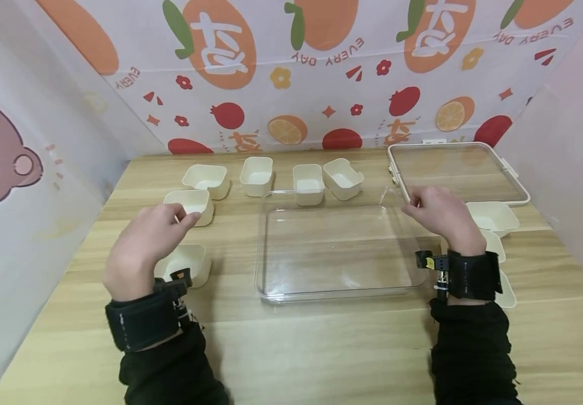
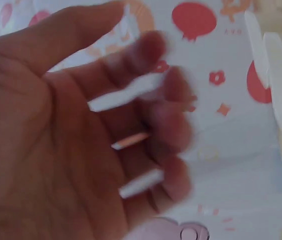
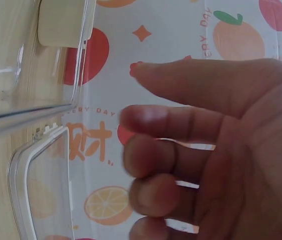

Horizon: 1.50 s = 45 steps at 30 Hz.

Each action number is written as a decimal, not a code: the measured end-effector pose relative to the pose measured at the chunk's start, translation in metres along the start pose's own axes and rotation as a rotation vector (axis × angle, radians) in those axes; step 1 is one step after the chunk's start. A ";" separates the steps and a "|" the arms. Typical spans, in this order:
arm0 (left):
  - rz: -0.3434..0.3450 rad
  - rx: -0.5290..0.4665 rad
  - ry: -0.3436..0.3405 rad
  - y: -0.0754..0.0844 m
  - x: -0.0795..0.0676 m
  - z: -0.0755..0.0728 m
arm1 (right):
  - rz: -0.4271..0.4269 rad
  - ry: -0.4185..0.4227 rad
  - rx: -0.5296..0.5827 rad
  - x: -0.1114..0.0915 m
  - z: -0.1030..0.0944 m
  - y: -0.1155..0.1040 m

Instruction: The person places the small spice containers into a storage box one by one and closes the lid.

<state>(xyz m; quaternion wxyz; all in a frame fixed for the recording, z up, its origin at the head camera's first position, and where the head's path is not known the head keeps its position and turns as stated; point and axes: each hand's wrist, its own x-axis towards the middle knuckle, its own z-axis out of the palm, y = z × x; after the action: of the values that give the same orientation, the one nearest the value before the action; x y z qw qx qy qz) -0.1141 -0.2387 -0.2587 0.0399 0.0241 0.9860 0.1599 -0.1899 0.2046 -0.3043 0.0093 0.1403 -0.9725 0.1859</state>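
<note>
- Two hands are hovering: the left hand (image 1: 144,242) at centre left near two cream cups (image 1: 192,260), the right hand (image 1: 445,216) at centre right by the clear box (image 1: 337,295).
- Their fingers are curving loosely, holding nothing.
- The clear box is lying mid-frame.
- Four more cups (image 1: 257,177) are standing across the upper middle.
- One clear lid (image 1: 453,169) is lying upper right.
</note>
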 end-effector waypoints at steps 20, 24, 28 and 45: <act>-0.138 -0.106 -0.279 -0.058 0.006 0.013 | 0.130 -0.307 0.085 -0.002 -0.001 0.008; -0.171 -0.167 -0.315 -0.065 0.006 0.018 | 0.140 -0.339 0.133 -0.002 0.002 0.007; -0.203 -0.247 -0.329 -0.069 0.004 0.024 | 0.111 -0.342 0.143 -0.001 0.005 0.006; -0.235 -0.377 -0.305 -0.070 0.008 0.026 | 0.099 -0.339 0.106 -0.001 0.006 0.006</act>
<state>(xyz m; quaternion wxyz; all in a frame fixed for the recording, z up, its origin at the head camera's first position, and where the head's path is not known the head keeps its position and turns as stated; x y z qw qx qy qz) -0.1222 -0.2959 -0.3062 0.2102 -0.0743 0.9174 0.3296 -0.1907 0.2077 -0.3119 -0.1714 0.1219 -0.9547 0.2106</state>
